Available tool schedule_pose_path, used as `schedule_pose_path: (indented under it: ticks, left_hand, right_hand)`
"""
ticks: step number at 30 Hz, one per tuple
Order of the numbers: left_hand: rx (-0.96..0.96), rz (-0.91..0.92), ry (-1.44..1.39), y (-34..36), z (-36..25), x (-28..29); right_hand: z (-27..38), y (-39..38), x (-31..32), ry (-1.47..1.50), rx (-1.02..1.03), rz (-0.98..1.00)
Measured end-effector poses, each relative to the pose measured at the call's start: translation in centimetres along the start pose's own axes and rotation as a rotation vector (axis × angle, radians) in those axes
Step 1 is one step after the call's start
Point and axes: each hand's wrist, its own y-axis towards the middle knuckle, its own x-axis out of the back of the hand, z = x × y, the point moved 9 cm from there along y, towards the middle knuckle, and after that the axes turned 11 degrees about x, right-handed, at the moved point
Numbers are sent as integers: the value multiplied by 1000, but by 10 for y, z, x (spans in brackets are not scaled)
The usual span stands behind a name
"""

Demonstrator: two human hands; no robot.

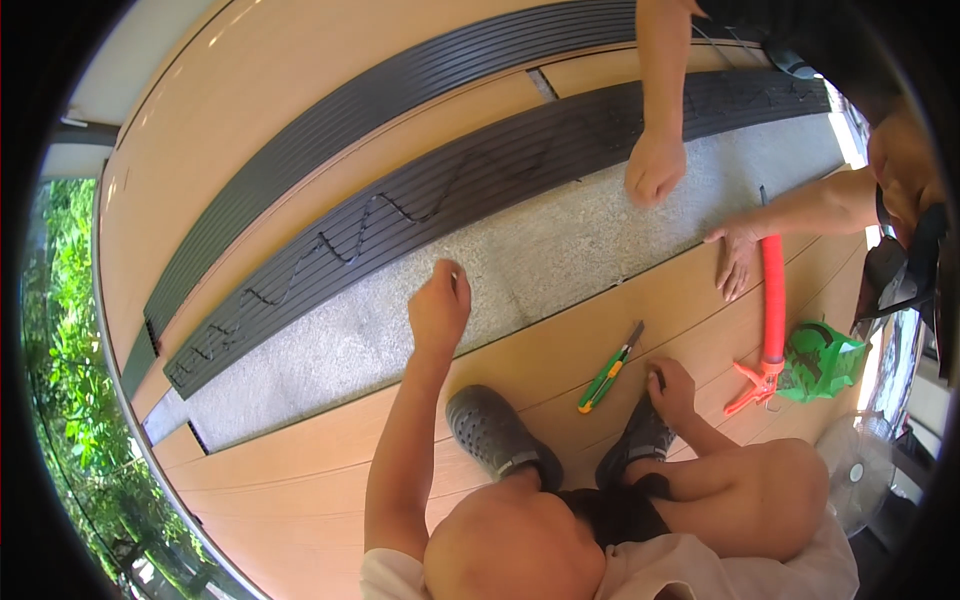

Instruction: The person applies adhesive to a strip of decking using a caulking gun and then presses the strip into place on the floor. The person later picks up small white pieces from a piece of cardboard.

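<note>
Seemingly, gluing is in progress: the plank (500, 175), glue (345, 260) uppermost, lies along the far edge of the concrete (540, 265). Left hand (440, 303) and right hand (672, 390) curl loosely, contents unclear; turning the plank likely needs both.

you're squatting in what looks like a flooring work site, right at the edge of a building. just beyond your left hand (440, 308), bare concrete (530, 270) shows between tan floorboards (290, 478) and a dark ribbed board (400, 215) marked with wavy lines. near your right hand (675, 390) lies a green utility knife (611, 371), and farther to that hand's right, a red caulking gun (773, 300). well left of your left hand, leafy greenery (75, 370) shows outdoors.
</note>
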Motion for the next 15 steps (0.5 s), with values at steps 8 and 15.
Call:
schedule_pose_path:
  ticks: [8,15]
  left_hand:
    - [43,205,12,-169,64,-2]
    - [460,573,-488,-256,58,14]
  right_hand:
    - [-8,-12,-20,-53,157,46]
    - [-9,-24,-45,-134,250,283]
